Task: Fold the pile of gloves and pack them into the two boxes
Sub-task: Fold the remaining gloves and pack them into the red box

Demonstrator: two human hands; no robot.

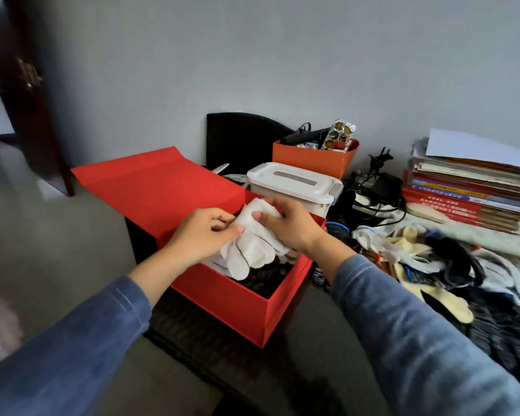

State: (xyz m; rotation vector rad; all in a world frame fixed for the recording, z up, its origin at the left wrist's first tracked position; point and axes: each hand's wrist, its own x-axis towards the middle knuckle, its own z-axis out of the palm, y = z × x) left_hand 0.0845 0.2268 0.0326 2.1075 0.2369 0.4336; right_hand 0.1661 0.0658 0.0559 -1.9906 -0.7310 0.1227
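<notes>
From the head view, both hands hold a white glove [249,235] over the open red box [240,298]. The left hand [201,232] has its fingers pinched on the glove's cuff end; the right hand [288,226] has its fingers clamped on top. The glove pile [433,265] lies on the desk [312,355], right of the box; a white plastic container [291,183] sits behind the box.

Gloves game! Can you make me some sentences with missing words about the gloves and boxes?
1. Both hands hold a ____ glove over the open box.
2. The open box is coloured ____.
3. The glove pile lies to the ____ of that box.
4. The white tub has its lid ____.

Missing words: white; red; right; on
</notes>
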